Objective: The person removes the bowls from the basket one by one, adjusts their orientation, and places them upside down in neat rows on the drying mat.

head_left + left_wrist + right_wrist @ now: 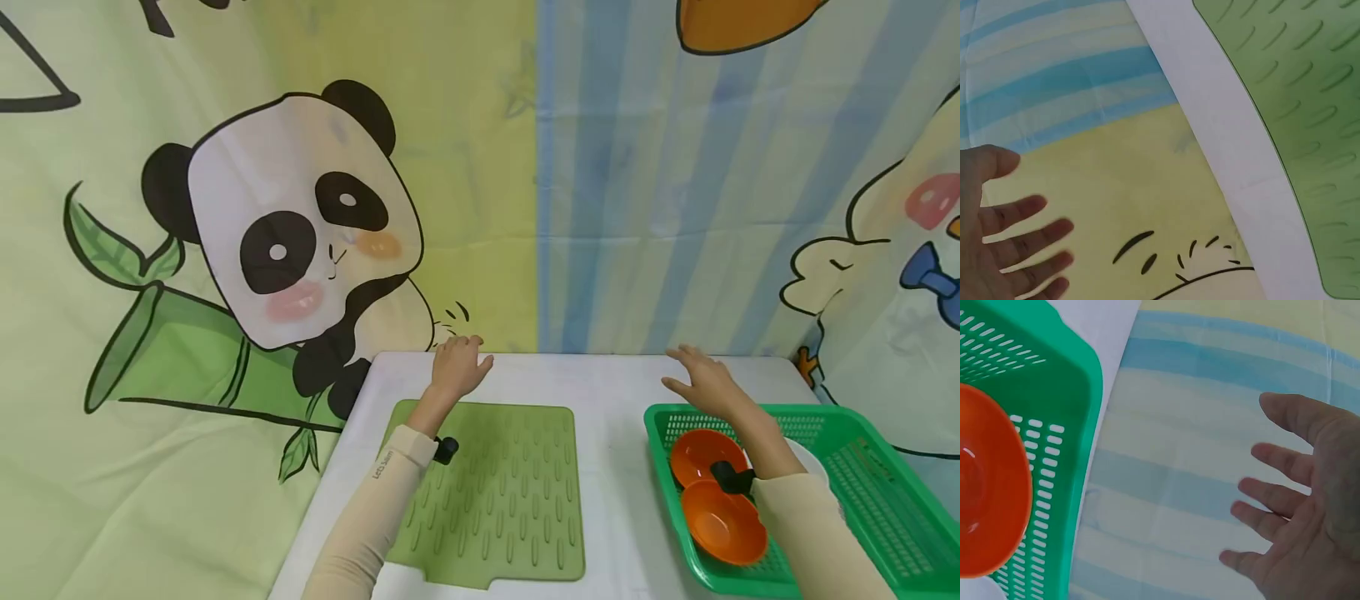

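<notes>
Two round, glossy orange bowls, one far [705, 454] and one near [723, 525], sit at the left end of a green slotted plastic basket [870, 475], and a white round dish [808, 462], partly hidden by my right arm, lies to their right. My right hand [705, 383] is held out past the basket's far rim, fingers spread wide, holding nothing. To the left lies a flat, light-green mat with raised oblong ridges [510, 492]; my left hand [456, 367] is past its far edge, fingers likewise spread and holding nothing. Mat and basket rest well apart on a white-covered table [615, 475], its pale surface running between them. Behind the table's far edge hangs a printed cloth backdrop [480, 167]: a panda with green bamboo on the left, blue and pale stripes toward the right, and at far right a white character wearing a blue bow tie.
</notes>
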Action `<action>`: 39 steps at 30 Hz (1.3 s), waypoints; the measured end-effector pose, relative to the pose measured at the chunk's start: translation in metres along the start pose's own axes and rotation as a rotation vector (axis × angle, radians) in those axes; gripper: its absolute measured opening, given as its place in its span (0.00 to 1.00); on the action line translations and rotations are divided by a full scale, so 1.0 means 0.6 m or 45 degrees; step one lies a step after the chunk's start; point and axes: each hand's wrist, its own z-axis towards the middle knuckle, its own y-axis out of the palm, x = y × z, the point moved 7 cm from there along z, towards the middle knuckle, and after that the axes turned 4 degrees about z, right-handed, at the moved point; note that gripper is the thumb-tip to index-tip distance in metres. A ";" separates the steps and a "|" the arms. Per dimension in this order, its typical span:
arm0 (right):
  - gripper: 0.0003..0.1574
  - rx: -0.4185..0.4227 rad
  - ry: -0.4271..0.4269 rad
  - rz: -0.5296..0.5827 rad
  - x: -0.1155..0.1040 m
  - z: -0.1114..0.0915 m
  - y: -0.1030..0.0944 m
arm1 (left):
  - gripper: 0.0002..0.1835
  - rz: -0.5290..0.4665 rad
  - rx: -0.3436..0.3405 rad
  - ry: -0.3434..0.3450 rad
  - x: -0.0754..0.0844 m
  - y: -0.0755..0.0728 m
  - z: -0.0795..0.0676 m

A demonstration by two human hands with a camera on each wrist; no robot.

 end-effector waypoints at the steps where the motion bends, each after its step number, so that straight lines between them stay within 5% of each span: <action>1: 0.34 0.009 -0.006 0.003 0.000 -0.002 0.000 | 0.16 0.002 0.055 0.022 0.007 -0.005 0.000; 4: 0.26 0.038 -0.016 0.032 0.005 -0.007 -0.003 | 0.07 0.002 0.176 0.092 0.030 -0.017 -0.001; 8: 0.15 0.069 -0.012 0.074 0.014 -0.017 -0.006 | 0.07 -0.037 0.218 0.137 0.059 -0.020 -0.004; 14: 0.06 0.122 -0.007 0.077 0.029 -0.034 -0.013 | 0.10 -0.073 0.145 0.151 0.091 0.001 -0.003; 19: 0.06 0.135 0.013 0.094 0.045 -0.051 -0.012 | 0.08 -0.105 0.028 0.072 0.074 0.039 -0.014; 23: 0.08 0.146 0.035 0.101 0.063 -0.073 -0.008 | 0.05 -0.163 0.048 -0.041 0.018 0.070 -0.041; 27: 0.09 0.179 0.069 0.104 0.082 -0.100 -0.007 | 0.02 -0.242 0.090 -0.203 -0.064 0.095 -0.081; 34: 0.14 0.170 0.124 0.084 0.108 -0.131 0.004 | 0.14 -0.382 0.096 -0.577 -0.229 0.136 -0.177; 39: 0.11 0.190 0.126 0.074 0.122 -0.148 0.008 | 0.17 -0.505 0.067 -0.802 -0.311 0.165 -0.239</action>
